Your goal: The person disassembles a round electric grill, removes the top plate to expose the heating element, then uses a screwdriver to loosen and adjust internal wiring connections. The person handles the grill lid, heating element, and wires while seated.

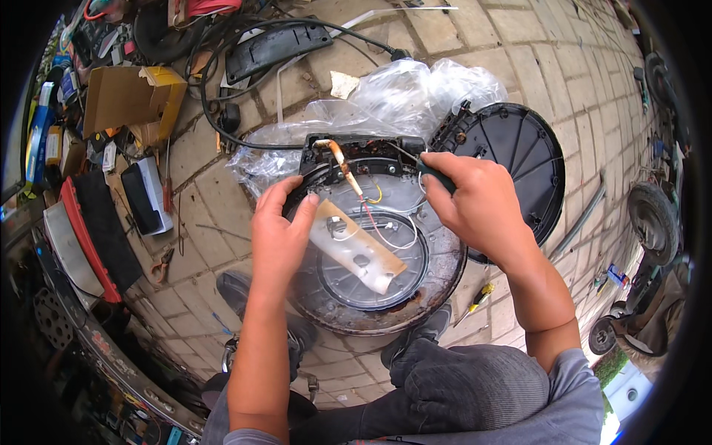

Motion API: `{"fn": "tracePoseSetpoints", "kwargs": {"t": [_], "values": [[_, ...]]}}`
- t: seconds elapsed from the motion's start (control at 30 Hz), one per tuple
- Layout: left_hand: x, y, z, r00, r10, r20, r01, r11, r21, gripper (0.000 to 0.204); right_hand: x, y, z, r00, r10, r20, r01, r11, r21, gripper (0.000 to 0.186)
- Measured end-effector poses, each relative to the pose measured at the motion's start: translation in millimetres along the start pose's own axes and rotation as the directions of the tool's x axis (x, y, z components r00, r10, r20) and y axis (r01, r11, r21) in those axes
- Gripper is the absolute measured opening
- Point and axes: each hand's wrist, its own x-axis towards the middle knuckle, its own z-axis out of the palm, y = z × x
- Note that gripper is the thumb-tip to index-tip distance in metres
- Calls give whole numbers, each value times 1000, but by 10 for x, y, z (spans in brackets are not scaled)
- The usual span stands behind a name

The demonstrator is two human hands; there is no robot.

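My left hand [278, 233] grips the left rim of a round, rust-stained appliance base [437, 285], thumb and fingers on its edge. My right hand [486, 208] is closed around a screwdriver [437, 176] with a dark green handle. Its thin shaft points left into the black housing [352, 150] at the base's far side. A browned, sleeved cable [343, 167] runs from that housing to red, yellow and white wires [406, 233]. Across the base lies a stained, translucent strip [356, 248] with a hole. The screwdriver's tip is hard to make out.
A ribbed round black cover [512, 159] lies at the right. Clear plastic bags [404, 93] and a black power cord [204, 81] spread beyond the base. A yellow-handled screwdriver [482, 293] rests near my foot. Pliers [162, 265] and a cardboard box [122, 104] are at the left.
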Motion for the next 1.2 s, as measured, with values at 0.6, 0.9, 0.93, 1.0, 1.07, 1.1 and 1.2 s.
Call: {"fn": "tracePoseSetpoints", "kwargs": {"t": [0.6, 0.9, 0.93, 1.0, 1.07, 1.1, 1.2], "values": [[20, 43, -82, 999, 9, -52, -10, 1000, -16, 39, 279, -167, -135, 967, -189, 171, 186, 982, 30, 20], [0, 24, -118, 995, 69, -72, -67, 997, 23, 39, 295, -53, 61, 973, -222, -65, 231, 948, 220, 27], [0, 32, -117, 995, 71, -72, -70, 997, 19, 38, 296, -50, 60, 976, -209, -61, 217, 952, 217, 27], [-3, 49, -104, 995, 76, -71, -76, 997, 14, 38, 305, -10, 71, 975, -210, -77, 221, 956, 191, 26], [-14, 33, -99, 992, 93, -80, -91, 995, 31, 38, 317, 15, 105, 975, -210, -70, 220, 957, 189, 27], [-21, 23, -96, 991, 103, -84, -99, 994, 41, 38, 321, 24, 124, 976, -209, -68, 218, 958, 188, 27], [-21, 18, -112, 990, 106, -90, -101, 993, 55, 37, 325, 14, 199, 959, -273, -81, 281, 953, 110, 27]]}}
